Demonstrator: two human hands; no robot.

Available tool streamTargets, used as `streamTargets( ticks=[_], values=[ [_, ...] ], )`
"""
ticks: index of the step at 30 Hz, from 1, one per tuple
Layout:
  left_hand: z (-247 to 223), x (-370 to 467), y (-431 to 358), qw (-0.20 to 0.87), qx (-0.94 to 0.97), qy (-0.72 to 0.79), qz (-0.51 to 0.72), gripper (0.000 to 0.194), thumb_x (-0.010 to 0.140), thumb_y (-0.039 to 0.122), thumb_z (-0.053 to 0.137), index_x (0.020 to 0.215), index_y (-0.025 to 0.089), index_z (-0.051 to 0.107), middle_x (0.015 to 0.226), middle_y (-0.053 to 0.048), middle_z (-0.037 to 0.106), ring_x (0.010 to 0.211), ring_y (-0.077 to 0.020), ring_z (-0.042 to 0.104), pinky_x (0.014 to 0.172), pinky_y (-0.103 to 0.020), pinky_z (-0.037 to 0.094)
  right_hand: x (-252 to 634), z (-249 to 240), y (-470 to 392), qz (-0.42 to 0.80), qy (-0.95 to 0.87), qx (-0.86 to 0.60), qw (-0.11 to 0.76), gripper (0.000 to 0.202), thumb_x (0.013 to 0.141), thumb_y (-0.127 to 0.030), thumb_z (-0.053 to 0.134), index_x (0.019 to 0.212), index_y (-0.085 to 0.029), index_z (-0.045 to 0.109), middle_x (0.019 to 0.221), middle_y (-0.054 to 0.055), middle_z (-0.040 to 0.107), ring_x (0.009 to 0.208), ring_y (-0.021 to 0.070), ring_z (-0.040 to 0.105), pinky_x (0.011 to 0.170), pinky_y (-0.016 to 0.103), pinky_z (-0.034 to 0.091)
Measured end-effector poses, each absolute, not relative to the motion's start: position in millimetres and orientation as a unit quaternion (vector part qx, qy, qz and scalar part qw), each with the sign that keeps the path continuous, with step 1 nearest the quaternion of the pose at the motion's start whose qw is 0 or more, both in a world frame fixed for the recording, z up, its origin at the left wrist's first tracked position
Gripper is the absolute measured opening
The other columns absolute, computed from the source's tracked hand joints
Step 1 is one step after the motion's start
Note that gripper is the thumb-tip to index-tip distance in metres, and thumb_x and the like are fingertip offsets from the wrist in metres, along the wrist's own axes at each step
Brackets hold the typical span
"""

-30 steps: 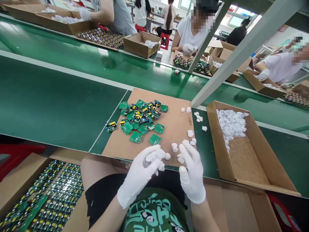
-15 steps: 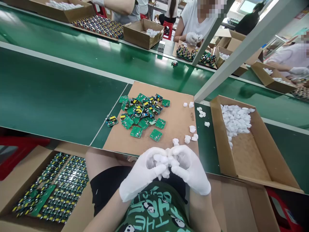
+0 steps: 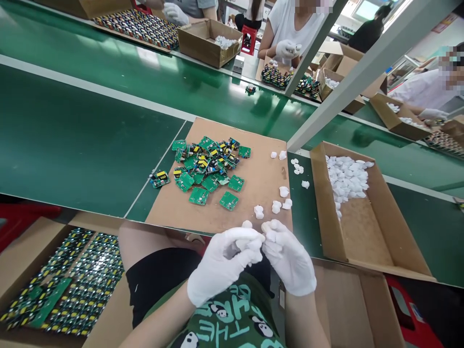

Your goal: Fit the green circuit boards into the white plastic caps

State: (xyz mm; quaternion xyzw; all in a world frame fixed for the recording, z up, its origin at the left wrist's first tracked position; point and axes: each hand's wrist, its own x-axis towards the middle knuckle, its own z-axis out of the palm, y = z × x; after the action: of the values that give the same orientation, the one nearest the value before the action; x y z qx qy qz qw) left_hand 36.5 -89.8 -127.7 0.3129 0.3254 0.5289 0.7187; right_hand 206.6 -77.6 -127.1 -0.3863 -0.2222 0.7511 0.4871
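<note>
Both hands wear white gloves and meet above the lap, at the near edge of a brown cardboard sheet (image 3: 259,169). My left hand (image 3: 226,261) is closed around small white pieces (image 3: 250,245) that look like crumpled finger covers. Right beside it, my right hand (image 3: 290,258) is pinched, its fingertips near those of the left; what it grips is too small to make out. Several loose white pieces (image 3: 276,207) lie on the sheet's right side. A pile of green circuit boards (image 3: 210,164) with yellow and black parts covers its left half.
An open cardboard box (image 3: 366,237) with many white pieces stands at the right. At lower left, another box (image 3: 21,256) holds rows of boards. A slanted metal post (image 3: 326,101) rises behind the sheet. Gloved people work across the green conveyor (image 3: 145,77).
My hands have shifted slightly against each other, and the right fingers have closed up from a wider curl. The whole view has moved a little. A board on the conveyor has moved left.
</note>
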Motion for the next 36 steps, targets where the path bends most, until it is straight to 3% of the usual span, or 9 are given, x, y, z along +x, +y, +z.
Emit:
streamTargets(
  ticks=[4,8,11,14,17,22,29,34,36],
  values=[
    [-126.7,23.2,-85.1,0.712,0.255,0.330,0.564,0.025,0.090,0.027,0.072,0.115,0.025,0.065,0.087,-0.001,0.074,0.069,-0.0132,0.067,0.071,-0.029,0.057,227.6,-138.3,-74.5,0.494,-0.408,-0.548,0.538,0.011,0.087,-0.032,0.072,0.096,-0.024,0.070,0.108,0.006,0.063,0.089,0.0177,0.061,0.070,0.029,0.052],
    [-127.3,15.9,-80.9,0.785,0.232,0.279,0.502,0.033,0.093,0.031,0.066,0.124,0.020,0.062,0.098,-0.006,0.072,0.072,-0.0155,0.068,0.079,-0.035,0.057,254.9,-157.8,-60.9,0.174,-0.638,-0.642,0.387,0.026,0.090,-0.026,0.063,0.115,-0.025,0.071,0.119,0.010,0.065,0.101,0.0253,0.063,0.087,0.043,0.054],
    [-125.2,19.5,-80.1,0.775,0.246,0.314,0.490,0.036,0.094,0.035,0.065,0.127,0.020,0.059,0.108,-0.009,0.071,0.074,-0.0163,0.069,0.072,-0.032,0.055,264.0,-163.9,-57.9,0.090,-0.715,-0.635,0.279,0.040,0.091,-0.027,0.061,0.131,-0.025,0.064,0.118,0.011,0.069,0.097,0.0283,0.065,0.088,0.049,0.055],
    [-121.2,24.5,-79.7,0.745,0.293,0.375,0.468,0.041,0.093,0.040,0.066,0.126,0.019,0.055,0.099,-0.008,0.072,0.070,-0.0156,0.067,0.067,-0.030,0.054,256.5,-150.4,-65.1,0.026,-0.689,-0.648,0.325,0.039,0.095,-0.029,0.061,0.134,-0.025,0.061,0.123,0.012,0.069,0.105,0.0305,0.065,0.092,0.051,0.053],
    [-116.2,26.4,-78.8,0.732,0.353,0.412,0.413,0.036,0.092,0.040,0.068,0.118,0.017,0.057,0.089,-0.005,0.071,0.072,-0.0152,0.064,0.069,-0.029,0.053,236.6,-128.5,-71.7,0.134,-0.725,-0.573,0.358,0.039,0.099,-0.026,0.054,0.138,-0.026,0.057,0.129,0.011,0.066,0.115,0.0278,0.064,0.097,0.045,0.053],
    [-110.4,25.1,-78.1,0.735,0.445,0.375,0.347,0.028,0.089,0.022,0.068,0.115,0.019,0.060,0.108,-0.005,0.066,0.097,-0.0187,0.061,0.087,-0.031,0.050,209.4,-115.5,-65.9,0.330,-0.800,-0.390,0.316,0.044,0.097,-0.019,0.055,0.140,-0.028,0.053,0.124,0.008,0.066,0.116,0.0229,0.063,0.099,0.039,0.053],
    [-121.8,25.8,-83.8,0.733,0.380,0.434,0.360,0.058,0.083,0.020,0.073,0.131,0.023,0.041,0.091,0.000,0.065,0.083,-0.0151,0.060,0.082,-0.030,0.049,204.3,-113.2,-67.8,0.438,-0.716,-0.429,0.333,0.017,0.089,-0.011,0.061,0.100,-0.024,0.062,0.104,0.004,0.066,0.085,0.0162,0.064,0.071,0.028,0.055],
    [-117.4,22.3,-81.0,0.731,0.392,0.425,0.363,0.023,0.084,0.028,0.073,0.101,0.019,0.059,0.088,-0.001,0.062,0.079,-0.0144,0.057,0.075,-0.027,0.048,204.6,-111.6,-70.3,0.445,-0.712,-0.446,0.310,0.040,0.091,-0.012,0.056,0.129,-0.025,0.057,0.095,0.002,0.068,0.084,0.0175,0.063,0.082,0.035,0.054],
    [-116.7,19.4,-79.5,0.729,0.402,0.423,0.357,0.019,0.087,0.031,0.070,0.098,0.018,0.061,0.083,0.000,0.063,0.074,-0.0143,0.057,0.071,-0.028,0.048,204.4,-112.5,-68.8,0.431,-0.724,-0.439,0.312,0.034,0.091,-0.013,0.056,0.122,-0.025,0.063,0.093,0.002,0.066,0.084,0.0181,0.062,0.081,0.035,0.053]
  ],
)
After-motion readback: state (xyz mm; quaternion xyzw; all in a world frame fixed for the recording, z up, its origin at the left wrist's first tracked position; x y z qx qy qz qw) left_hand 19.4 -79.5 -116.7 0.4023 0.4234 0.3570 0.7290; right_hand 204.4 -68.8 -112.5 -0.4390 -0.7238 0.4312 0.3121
